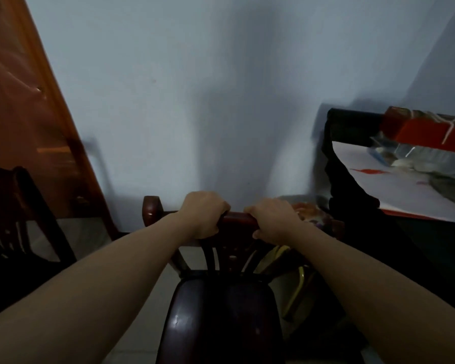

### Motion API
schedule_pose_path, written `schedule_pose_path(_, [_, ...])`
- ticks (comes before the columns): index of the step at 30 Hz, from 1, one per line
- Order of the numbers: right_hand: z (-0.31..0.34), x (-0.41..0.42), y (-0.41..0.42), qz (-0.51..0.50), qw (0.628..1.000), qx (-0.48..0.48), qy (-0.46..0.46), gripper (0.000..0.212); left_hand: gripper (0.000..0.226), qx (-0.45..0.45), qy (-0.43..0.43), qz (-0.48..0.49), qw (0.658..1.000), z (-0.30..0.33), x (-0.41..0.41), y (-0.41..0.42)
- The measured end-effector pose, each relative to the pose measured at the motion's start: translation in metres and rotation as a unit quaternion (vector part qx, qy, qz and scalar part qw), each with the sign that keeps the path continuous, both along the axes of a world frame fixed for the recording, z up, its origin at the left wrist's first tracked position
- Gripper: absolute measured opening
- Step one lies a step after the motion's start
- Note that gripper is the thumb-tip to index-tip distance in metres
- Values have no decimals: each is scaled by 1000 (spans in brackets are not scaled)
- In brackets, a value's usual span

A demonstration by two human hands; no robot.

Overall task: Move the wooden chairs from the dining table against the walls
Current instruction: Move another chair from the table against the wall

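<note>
A dark wooden chair (221, 319) stands right in front of me, its glossy seat at the bottom centre and its slatted back toward the pale wall (195, 101). My left hand (204, 214) and my right hand (272, 222) are both closed over the chair's top rail, side by side. The rail's left end post sticks up beside my left hand. A second dark wooden chair (13, 232) stands at the left edge, close to the wall.
An orange-brown wooden door (24, 114) leans across the upper left. At the right is a table (405, 195) with a white cover, a red box and a clear container on it, with dark cloth hanging at its near corner.
</note>
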State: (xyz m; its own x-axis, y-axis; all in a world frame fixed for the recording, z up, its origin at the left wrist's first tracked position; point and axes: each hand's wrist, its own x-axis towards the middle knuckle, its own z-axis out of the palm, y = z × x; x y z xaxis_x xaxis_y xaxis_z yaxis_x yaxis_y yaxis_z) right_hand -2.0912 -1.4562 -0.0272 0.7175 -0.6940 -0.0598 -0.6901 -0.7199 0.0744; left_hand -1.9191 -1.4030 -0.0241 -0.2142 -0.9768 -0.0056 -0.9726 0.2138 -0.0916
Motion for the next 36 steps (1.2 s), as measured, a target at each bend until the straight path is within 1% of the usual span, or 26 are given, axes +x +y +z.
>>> schedule_pose_path(8, [-14,23,-116,20,1000,22,-3,43,17,21,-14,30,999,-3,17,-104])
schedule_pose_path(13, [-21,32,-169,17,1000,14,11,38,14,25,-6,21,999,-14,27,-163])
schedule_pose_path(20, [-33,60,-241,-15,999,22,42,40,15,37,19,3,999,-33,58,-243])
schedule_pose_path(27, [-46,69,-308,-44,998,37,13,35,15,42,9,1,999,-46,68,-314])
schedule_pose_path(32, [-58,79,-363,-47,997,58,-5,36,21,43,-11,34,998,-58,75,-366])
schedule_pose_path(36, [-69,86,-408,-47,996,80,-10,39,25,62,-15,48,997,-66,79,-410])
